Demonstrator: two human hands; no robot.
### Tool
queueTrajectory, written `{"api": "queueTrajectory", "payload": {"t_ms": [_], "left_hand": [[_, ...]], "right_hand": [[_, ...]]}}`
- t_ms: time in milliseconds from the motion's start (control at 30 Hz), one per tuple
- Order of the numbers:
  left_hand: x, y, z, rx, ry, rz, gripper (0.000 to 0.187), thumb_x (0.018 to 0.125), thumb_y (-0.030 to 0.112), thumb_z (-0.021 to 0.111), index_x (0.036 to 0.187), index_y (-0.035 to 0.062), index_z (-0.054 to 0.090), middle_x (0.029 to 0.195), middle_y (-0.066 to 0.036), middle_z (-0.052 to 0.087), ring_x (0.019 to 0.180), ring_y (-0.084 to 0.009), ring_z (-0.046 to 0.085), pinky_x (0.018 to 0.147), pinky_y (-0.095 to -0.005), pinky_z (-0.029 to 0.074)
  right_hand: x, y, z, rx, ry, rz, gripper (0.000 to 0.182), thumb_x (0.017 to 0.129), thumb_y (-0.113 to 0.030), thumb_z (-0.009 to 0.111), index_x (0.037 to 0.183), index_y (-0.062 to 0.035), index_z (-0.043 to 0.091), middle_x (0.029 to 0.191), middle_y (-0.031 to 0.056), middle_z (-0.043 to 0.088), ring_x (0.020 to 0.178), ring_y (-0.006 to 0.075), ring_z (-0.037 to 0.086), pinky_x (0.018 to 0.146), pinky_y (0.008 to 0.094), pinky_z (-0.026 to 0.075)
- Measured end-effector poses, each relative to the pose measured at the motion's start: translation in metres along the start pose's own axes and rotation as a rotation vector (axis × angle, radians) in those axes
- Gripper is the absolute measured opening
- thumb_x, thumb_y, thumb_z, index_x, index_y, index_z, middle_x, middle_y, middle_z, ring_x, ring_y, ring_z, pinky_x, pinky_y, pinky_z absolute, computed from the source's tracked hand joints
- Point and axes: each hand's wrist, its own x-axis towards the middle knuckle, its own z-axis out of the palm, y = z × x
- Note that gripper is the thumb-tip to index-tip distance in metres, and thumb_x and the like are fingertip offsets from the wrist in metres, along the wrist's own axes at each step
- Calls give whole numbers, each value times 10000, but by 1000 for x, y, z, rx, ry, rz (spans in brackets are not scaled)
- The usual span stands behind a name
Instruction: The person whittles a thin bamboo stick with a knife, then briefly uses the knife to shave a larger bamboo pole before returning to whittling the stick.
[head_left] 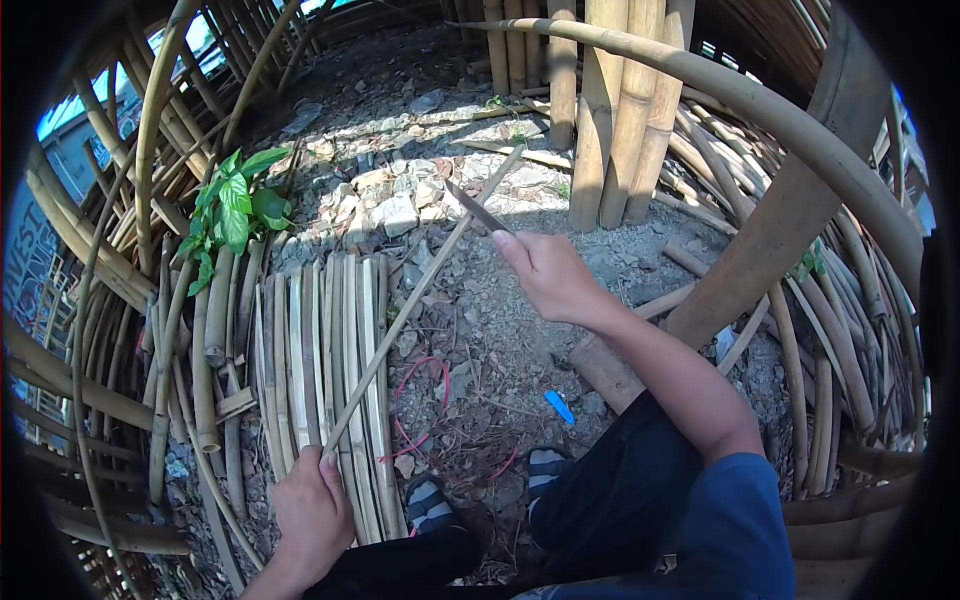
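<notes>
My left hand (312,510) is closed around the lower end of a long, thin bamboo strip (425,285), which slants up and away to the right. In my right hand (545,275) is a knife (473,207), its dark blade pointing up and left. The blade overlaps the upper part of the strip in this view. Its handle is hidden inside my fist. Beneath the strip, on the left, lies a row of split bamboo slats (325,350), side by side on the ground.
Bamboo poles (630,120) stand ahead, and a curved pole (740,85) arches across the upper right. A thick slanted post (770,210) rises beside my right arm. A leafy plant (235,205) grows at left. Pink string (400,400) and a blue object (560,407) lie on stony ground.
</notes>
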Motion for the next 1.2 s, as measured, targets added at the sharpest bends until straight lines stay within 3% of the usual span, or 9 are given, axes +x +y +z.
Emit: {"api": "queueTrajectory", "payload": {"t_ms": [67,233,333,567,633,800,900,1067,1200], "left_hand": [[-1,-3,0,-27,-23,2,239,1051,174,438,938,-7,546,674,-241,570,603,-480,578,573,-557,439],[6,-6,5,-28,-14,24,274,1063,174,417,890,-7,528,666,-250,565,595,-488,568,560,-556,433],[5,-3,4,-41,-31,37,283,1064,178,413,890,-10,533,661,-256,563,600,-496,567,569,-564,434],[-3,-5,0,-43,-101,14,284,1063,184,411,899,-8,542,669,-261,570,613,-501,572,578,-577,432],[-1,-8,0,-31,-12,44,279,1064,176,409,899,-7,540,675,-261,573,606,-500,571,575,-573,430],[9,-12,7,-90,-43,17,346,1081,198,378,852,-11,531,626,-241,538,583,-483,554,570,-549,418],[14,-8,9,-128,-84,23,411,1096,222,351,813,-17,530,606,-227,517,579,-461,549,570,-524,410],[14,-1,7,-160,-102,16,419,1093,209,357,806,-27,550,598,-229,518,569,-455,555,562,-504,414],[10,-4,3,-188,-98,21,408,1088,198,371,807,-31,558,598,-237,520,563,-464,552,560,-505,413]], "right_hand": [[26,29,-22,12,15,197,641,1064,-490,410,800,46,640,640,261,603,686,461,644,682,540,479],[-3,-4,-3,24,-14,76,641,1065,-487,413,805,52,641,668,267,611,693,471,637,692,536,477],[-19,-22,7,131,-166,-80,627,1076,-459,426,767,74,543,595,204,468,556,286,449,608,460,408],[45,92,-28,153,118,450,654,1068,-517,422,729,25,560,598,65,484,576,180,441,582,412,385],[44,100,-28,130,211,461,689,1064,-516,407,770,74,605,642,173,584,649,264,579,655,438,446],[6,12,-38,228,140,173,643,1070,-480,424,736,56,548,612,166,529,595,249,437,627,430,417],[-35,-39,-4,245,-57,-34,586,1063,-441,457,756,41,585,572,197,543,521,330,543,579,473,437],[-70,-67,38,124,-339,-70,554,1059,-424,464,764,22,611,569,248,573,560,446,619,609,525,487],[-27,-28,14,57,-163,30,591,1059,-455,446,782,34,625,624,264,601,632,465,635,656,543,495]]}}
